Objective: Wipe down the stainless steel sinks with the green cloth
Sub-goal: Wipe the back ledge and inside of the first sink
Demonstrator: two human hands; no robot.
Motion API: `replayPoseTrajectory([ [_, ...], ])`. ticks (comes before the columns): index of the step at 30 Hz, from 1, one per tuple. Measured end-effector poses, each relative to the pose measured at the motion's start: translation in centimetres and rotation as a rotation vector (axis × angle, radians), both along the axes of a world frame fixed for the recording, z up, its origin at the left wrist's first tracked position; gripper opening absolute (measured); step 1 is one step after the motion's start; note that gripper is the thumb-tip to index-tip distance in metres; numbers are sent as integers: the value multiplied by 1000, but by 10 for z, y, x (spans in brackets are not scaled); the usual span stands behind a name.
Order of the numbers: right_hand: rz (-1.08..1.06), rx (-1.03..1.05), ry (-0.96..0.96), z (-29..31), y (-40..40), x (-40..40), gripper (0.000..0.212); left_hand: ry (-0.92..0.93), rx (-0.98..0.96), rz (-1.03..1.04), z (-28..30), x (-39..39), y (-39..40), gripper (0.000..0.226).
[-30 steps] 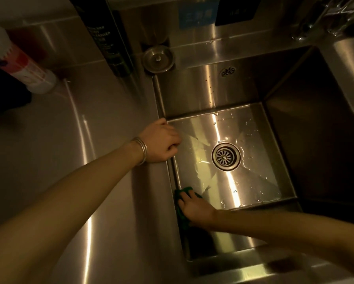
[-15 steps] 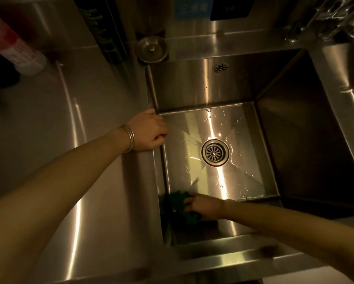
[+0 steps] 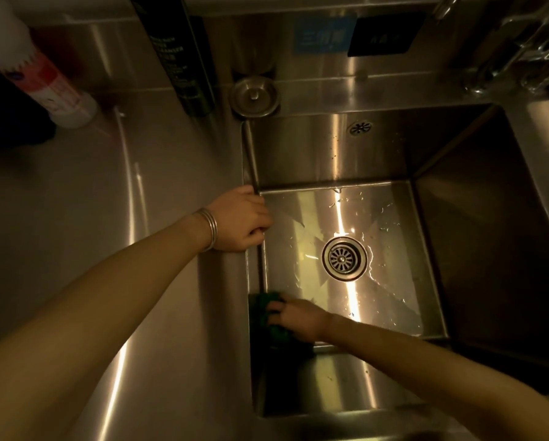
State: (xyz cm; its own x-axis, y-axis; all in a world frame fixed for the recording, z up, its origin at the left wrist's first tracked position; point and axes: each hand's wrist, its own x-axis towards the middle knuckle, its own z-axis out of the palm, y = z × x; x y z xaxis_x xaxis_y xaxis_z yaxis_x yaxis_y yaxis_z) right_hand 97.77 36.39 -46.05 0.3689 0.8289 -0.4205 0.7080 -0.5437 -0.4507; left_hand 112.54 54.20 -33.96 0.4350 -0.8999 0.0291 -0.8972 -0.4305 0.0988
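On the left side, the counter (image 3: 76, 218) holds a white and red bottle (image 3: 54, 87) and a tall dark bottle (image 3: 184, 58); their tops are cut off, and the words on them are too blurry to read. Next comes the left hand (image 3: 240, 222). Its fingers curl over the edge of the sink (image 3: 330, 154) and grip it, to hold steady I think. A round metal plug (image 3: 254, 96) sits on the ledge behind.

Down in the near left corner of the sink floor is the green cloth (image 3: 267, 308). The right hand (image 3: 294, 316) presses it down, with the fingers bent onto it. Part of the cloth is hidden under the hand and in shadow.

Water drops shine around the drain (image 3: 344, 258), so the floor looks only partly wiped. I think the job is around the middle. The walls look not yet done.

Far right is very dark. A second sink may be there, but I cannot tell.
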Motion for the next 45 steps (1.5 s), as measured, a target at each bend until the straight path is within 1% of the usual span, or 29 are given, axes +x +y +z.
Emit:
replayPoseTrajectory([
  [2,-113,-55,-37,-10,-4,25,46,-2,1,-17,0,11,0,25],
  [6,-432,21,-147,-28,-23,84,50,-36,-3,-18,0,38,2,26],
  [8,-562,-97,-87,-37,-26,108,67,-39,-14,-20,-1,49,2,26],
  [10,-672,-235,71,-51,-19,115,88,-47,-21,-8,-2,58,2,27],
  [12,-686,-285,139,-71,-6,102,97,-43,-34,5,-3,63,2,27],
  [14,-549,-287,88,-82,-4,93,95,-19,-38,5,-4,64,2,27],
  [16,-433,-298,23,-88,-15,116,90,4,-31,-2,-3,65,1,28],
  [17,-472,-303,19,-87,-15,132,89,7,-25,-1,-2,67,0,29],
  [18,-572,-309,47,-86,-9,146,89,9,-19,7,0,70,0,30],
  [20,-855,-260,169,-82,18,162,90,10,-12,22,0,77,0,32],
  [21,-921,-219,183,-83,34,163,88,0,-13,26,-1,81,-1,33],
  [22,-891,-204,158,-85,42,161,85,-12,-15,28,-1,83,-1,34],
  [23,-783,-202,120,-85,37,160,84,-13,-11,30,-2,85,-1,35],
  [25,-530,-223,36,-87,-2,170,82,2,5,24,-2,88,0,35],
  [26,-505,-235,30,-87,-23,179,82,0,4,22,-2,88,0,34],
  [27,-554,-271,14,-89,-37,187,82,-3,0,21,-2,88,-1,32],
  [28,-698,-289,12,-89,-43,189,83,-2,-3,21,-2,87,-1,30],
  [29,-802,-301,-4,-90,-37,189,85,-1,-5,21,-2,87,-1,29],
  [30,-855,-320,-4,-83,-21,189,86,-4,-4,21,-1,87,-1,29],
  [31,-797,-309,19,-83,-5,189,86,-3,1,21,-1,86,-2,29],
  [33,-530,-246,62,-82,9,187,83,7,14,20,0,87,-2,31],
  [34,-466,-214,77,-79,8,191,80,7,17,23,0,87,-2,33],
  [35,-491,-222,83,-80,3,194,78,4,20,31,0,87,-2,33],
  [38,-925,-291,79,-85,0,184,84,5,22,41,-1,86,-2,33],
  [39,-924,-306,78,-83,4,179,87,1,18,40,0,86,-1,33],
  [41,-665,-292,22,-88,-5,174,89,5,18,36,1,87,-2,33],
  [42,-572,-265,12,-86,-17,178,89,4,15,33,2,88,-1,33],
  [43,-561,-272,-1,-85,-30,181,88,-1,9,33,2,87,-1,33],
  [45,-791,-342,-44,-89,-48,181,86,-12,-1,29,1,87,-1,31],
])
